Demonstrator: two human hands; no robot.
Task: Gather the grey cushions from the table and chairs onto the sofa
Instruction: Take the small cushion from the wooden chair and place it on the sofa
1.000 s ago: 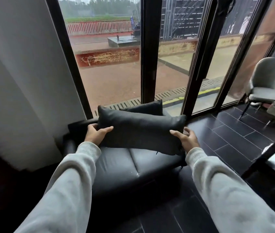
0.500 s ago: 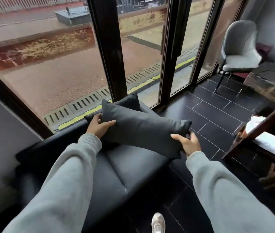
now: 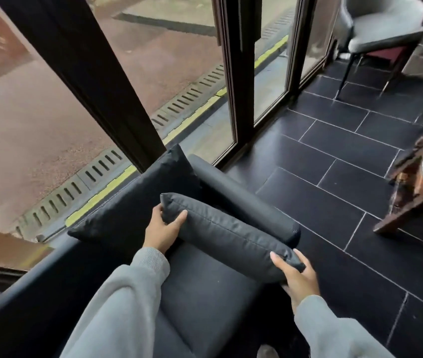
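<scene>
I hold a dark grey cushion [image 3: 227, 236] low over the seat of the black sofa [image 3: 205, 301], lying flat beside the sofa's right armrest [image 3: 244, 202]. My left hand [image 3: 162, 229] grips its far corner. My right hand [image 3: 297, 276] grips its near corner. A second dark grey cushion [image 3: 138, 202] leans upright against the sofa's backrest, just behind my left hand.
Tall dark-framed glass doors [image 3: 239, 73] run along the back of the sofa. A grey chair [image 3: 378, 29] stands at the top right on the black tiled floor [image 3: 334, 177]. A wooden table [image 3: 417, 192] juts in from the right edge.
The cushion has come down from chest height to just above the sofa seat and turned flatter. My view has tilted down and closer to the sofa.
</scene>
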